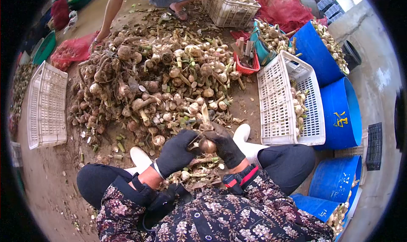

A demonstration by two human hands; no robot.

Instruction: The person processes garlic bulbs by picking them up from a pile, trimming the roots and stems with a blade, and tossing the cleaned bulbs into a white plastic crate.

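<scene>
My left hand point(177, 153), in a black glove, is closed at the left side of a brownish garlic bulb; a thin tool seems to show at its fingers, mostly hidden. My right hand point(224, 146), gloved too, wraps round the garlic bulb point(207, 146), whose cut stem points up and away. Both hands meet over my lap between my white boots. Just beyond them rises a big pile of garlic point(169, 81) with roots and stalks. Trimmed stems and bulbs point(199, 170) lie below my hands.
A white crate point(271, 110) with some garlic stands at the right, beside blue barrels point(339, 110). Another white crate point(47, 108) is at the left. A red basket point(248, 67) sits behind the pile. Another person's arm point(111, 13) reaches down at the far side.
</scene>
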